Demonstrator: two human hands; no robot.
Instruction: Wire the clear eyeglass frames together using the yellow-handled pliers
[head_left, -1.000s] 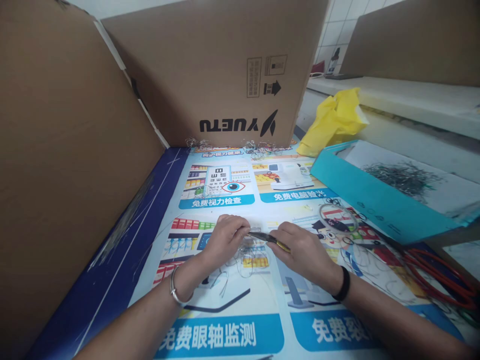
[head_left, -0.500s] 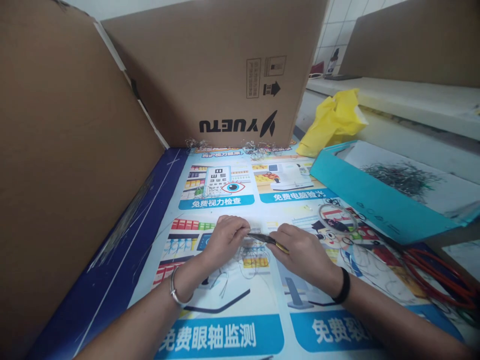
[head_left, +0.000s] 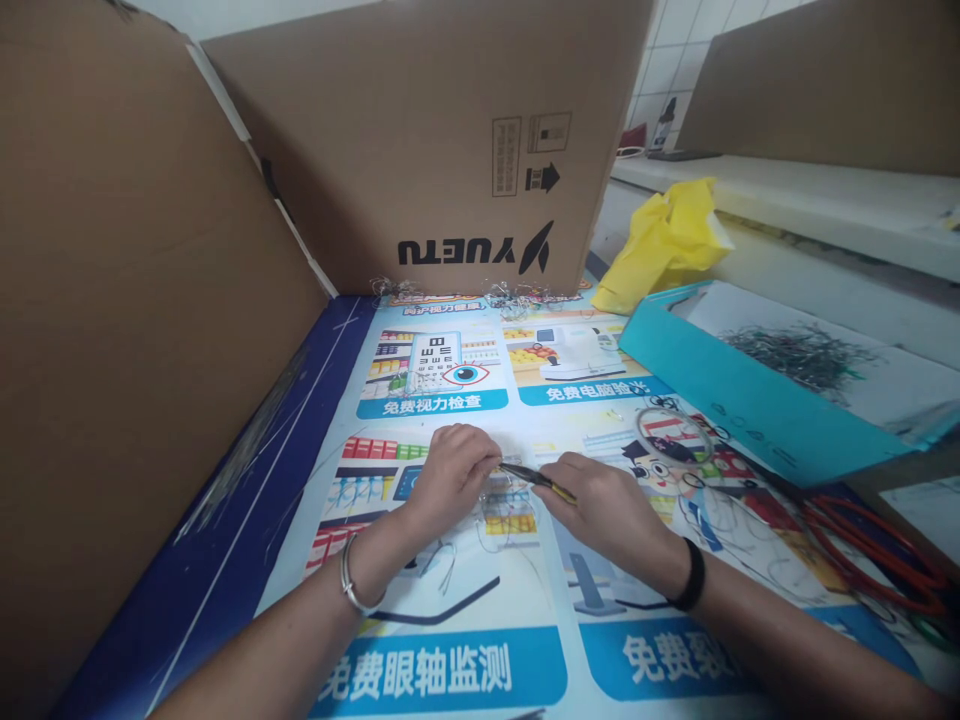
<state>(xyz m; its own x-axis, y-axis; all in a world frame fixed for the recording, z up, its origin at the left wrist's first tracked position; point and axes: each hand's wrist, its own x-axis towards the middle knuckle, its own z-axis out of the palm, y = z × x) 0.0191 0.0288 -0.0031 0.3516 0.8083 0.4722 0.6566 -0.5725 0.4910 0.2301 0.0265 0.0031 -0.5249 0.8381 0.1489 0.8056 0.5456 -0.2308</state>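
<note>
My right hand is closed round a pair of pliers with dark jaws and yellow-and-black handles. The jaws point left and meet the fingertips of my left hand. Those left fingers are pinched together on thin wire, whose fine loops show just beneath the fingertips; the exact grip is too small to see. Short wire pieces lie on the printed sheet below my left hand. A ring-shaped coil rests beyond my right hand.
Cardboard panels stand at the back and left. Tangled wire lies along the back panel's foot. At the right are a turquoise box holding a pile of dark wire bits, a yellow bag and red cable loops.
Both hands stay almost in place. My left hand has shifted up very slightly, and the pliers keep their position at its fingertips.
</note>
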